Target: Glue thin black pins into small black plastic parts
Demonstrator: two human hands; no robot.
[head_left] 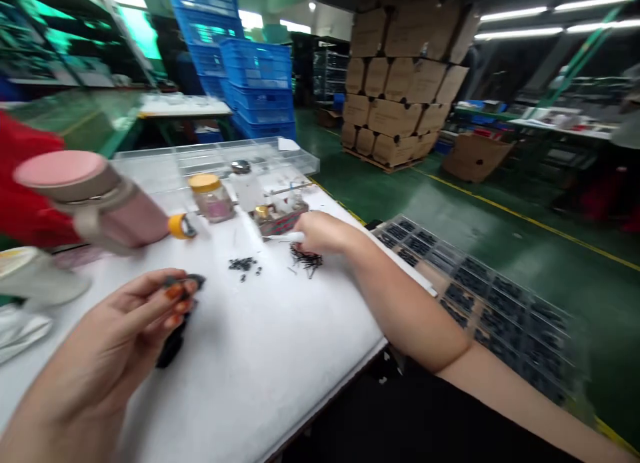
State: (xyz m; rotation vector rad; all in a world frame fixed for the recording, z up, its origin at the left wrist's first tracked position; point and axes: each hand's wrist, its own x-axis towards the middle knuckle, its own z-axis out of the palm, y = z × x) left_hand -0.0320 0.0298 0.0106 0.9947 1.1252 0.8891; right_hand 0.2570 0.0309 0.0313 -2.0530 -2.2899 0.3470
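Observation:
My left hand [125, 323] is near the front left of the white table [260, 356]. Its fingers are pinched on a small dark part [190, 283], and another black piece [170, 346] shows below the fingers. My right hand [320, 235] reaches across the table, closed around a white pen-like tool [285, 237]. It hovers just above a heap of thin black pins [306, 259]. A scatter of small black parts [244, 265] lies between my hands.
A pink bottle [95, 196] stands at the left. A yellow-lidded jar [213, 196], a metal-capped bottle [245, 183] and clear plastic trays [210, 157] sit at the back. A compartment tray of dark parts [480, 296] lies off the table's right side. Blue crates and stacked cartons stand beyond.

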